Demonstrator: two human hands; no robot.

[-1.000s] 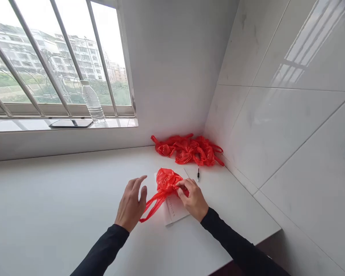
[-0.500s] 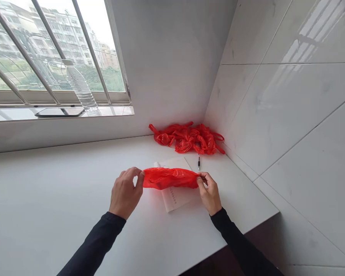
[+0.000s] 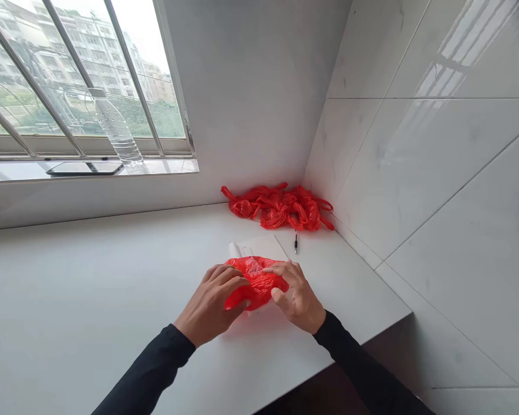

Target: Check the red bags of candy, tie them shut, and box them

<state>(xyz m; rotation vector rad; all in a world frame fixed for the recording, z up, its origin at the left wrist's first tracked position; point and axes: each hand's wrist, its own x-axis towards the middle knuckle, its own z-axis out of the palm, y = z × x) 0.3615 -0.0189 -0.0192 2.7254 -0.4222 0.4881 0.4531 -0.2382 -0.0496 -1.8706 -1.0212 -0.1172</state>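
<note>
A thin red plastic bag [image 3: 257, 288], now crumpled into a short bundle, is between my two hands over an open notebook [image 3: 263, 246]. My left hand [image 3: 214, 302] curls round the bag's left end, fingers on top and thumb below. At the right end, my right hand [image 3: 300, 297] has its fingers bent over the bag and its thumb on the near side. The bag and hands hide most of the notebook; its far part shows, with small printed marks. A black pen [image 3: 296, 244] lies just beyond the right hand.
Several crumpled red plastic bags [image 3: 281, 208] are heaped in the far corner of the white table [image 3: 90, 288]. A tiled wall [image 3: 436, 173] bounds the right side. On the window sill stand a clear water bottle [image 3: 117, 135] and a flat dark device [image 3: 84, 168].
My hands have come closer together and slightly nearer to me. The red bag, stretched into a long strip between my fingertips before, is now gathered into a shorter bundle.
</note>
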